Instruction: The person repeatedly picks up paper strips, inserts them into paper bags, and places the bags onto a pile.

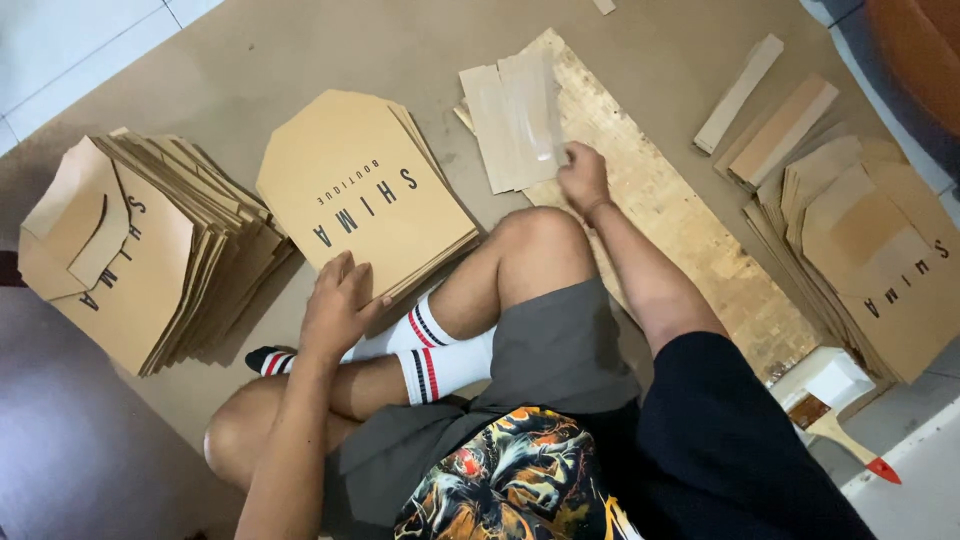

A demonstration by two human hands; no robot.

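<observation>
I sit cross-legged on a brown paper sheet on the floor. My left hand point(338, 305) rests, fingers spread, on the near edge of a small stack of flat brown paper bags point(360, 190) with dark printed lettering. My right hand point(583, 175) reaches forward over my knee and pinches the near edge of a pale cardboard strip point(512, 115) lying on a long rough board point(680, 230). Whether the strip is lifted off the board I cannot tell.
A tall fanned pile of folded brown bags point(140, 250) lies at the left. More cut bag pieces point(870, 250) and cardboard strips point(780, 125) lie at the right. A white container point(825, 385) and a brush with a red-tipped handle point(845, 440) sit near my right side.
</observation>
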